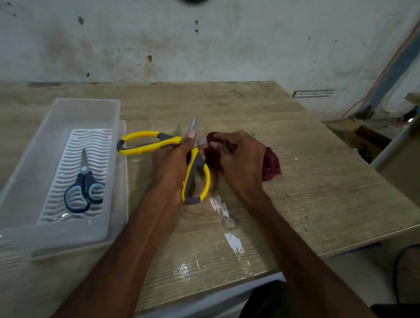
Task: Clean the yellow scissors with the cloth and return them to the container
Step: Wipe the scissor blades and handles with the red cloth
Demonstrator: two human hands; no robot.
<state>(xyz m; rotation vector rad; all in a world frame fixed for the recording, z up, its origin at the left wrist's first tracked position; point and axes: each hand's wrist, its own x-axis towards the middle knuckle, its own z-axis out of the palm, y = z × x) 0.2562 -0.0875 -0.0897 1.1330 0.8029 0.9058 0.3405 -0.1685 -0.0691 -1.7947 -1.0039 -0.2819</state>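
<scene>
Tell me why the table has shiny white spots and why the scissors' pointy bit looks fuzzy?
Head view: the white spots look like light glaring off the glossy top of the table. Head view: the upright blade of the yellow scissors is smeared, probably by motion blur. Head view: the wide lens bows the table's edges, and the light is dim overall.

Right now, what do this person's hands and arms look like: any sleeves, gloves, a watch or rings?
Both are bare. The left hand and right hand wear no gloves, and no sleeve, watch or bracelet shows up to the frame's edge. No ring is visible, though some fingers are partly hidden.
</scene>
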